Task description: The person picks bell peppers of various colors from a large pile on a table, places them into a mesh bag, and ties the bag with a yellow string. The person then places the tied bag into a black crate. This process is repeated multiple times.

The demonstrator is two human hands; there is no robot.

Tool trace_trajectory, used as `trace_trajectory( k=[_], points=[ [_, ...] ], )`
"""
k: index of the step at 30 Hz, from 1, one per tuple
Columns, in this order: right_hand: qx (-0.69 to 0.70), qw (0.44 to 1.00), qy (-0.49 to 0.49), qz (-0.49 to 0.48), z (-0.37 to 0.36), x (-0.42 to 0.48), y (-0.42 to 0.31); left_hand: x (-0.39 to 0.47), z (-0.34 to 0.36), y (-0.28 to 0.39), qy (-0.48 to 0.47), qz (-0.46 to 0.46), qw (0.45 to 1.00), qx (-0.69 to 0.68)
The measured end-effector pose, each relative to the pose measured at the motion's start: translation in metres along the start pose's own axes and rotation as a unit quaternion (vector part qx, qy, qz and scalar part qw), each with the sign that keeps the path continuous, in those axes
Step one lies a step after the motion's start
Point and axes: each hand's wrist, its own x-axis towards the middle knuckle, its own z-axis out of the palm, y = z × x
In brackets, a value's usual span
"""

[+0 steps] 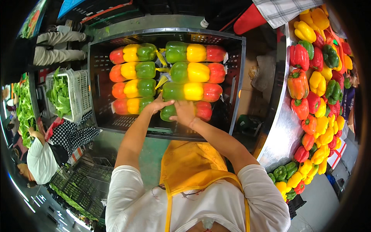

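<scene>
Two columns of bagged pepper packs lie in a black plastic crate (166,30). Each pack lines up a green, a yellow and a red or orange pepper in clear film. My right hand (185,112) lies across the nearest right-hand pack (203,110), fingers over it and thumb toward its green end. My left hand (157,105) reaches into the gap between the columns, its thumb by that green end; its fingertips are partly hidden. Just beyond it lies another pack (193,92). Yellow ties (161,81) close the packs' inner ends.
On the right, a metal table (274,153) bears heaped loose peppers (317,116). To the left stands a white basket (82,91) of leafy greens (60,97). A person in a white top (43,159) works beyond it, near black crates (84,181). Another person's trousered legs (59,47) show upper left.
</scene>
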Motion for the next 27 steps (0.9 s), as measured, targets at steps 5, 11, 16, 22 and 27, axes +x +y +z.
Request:
trace_trajectory(
  k=[5, 11, 16, 22, 27],
  points=[
    [-0.008, 1.000, 0.003, -0.011, 0.005, -0.013, 0.027, 0.001, -0.001, -0.005, 0.031, -0.002, 0.996, 0.079],
    [-0.149, 0.976, -0.157, 0.006, -0.019, -0.016, 0.071, -0.001, 0.010, -0.007, 0.025, 0.010, 0.996, 0.090],
    [-0.239, 0.952, -0.181, 0.056, -0.015, -0.005, 0.058, -0.001, 0.016, -0.011, 0.017, 0.009, 1.000, 0.004],
    [-0.262, 0.959, -0.104, 0.037, 0.003, -0.017, 0.076, 0.006, 0.019, -0.020, 0.048, 0.029, 0.998, 0.002],
    [-0.264, 0.948, -0.160, 0.078, -0.008, -0.009, 0.066, 0.007, 0.008, -0.006, 0.031, 0.002, 0.975, -0.218]
  ],
)
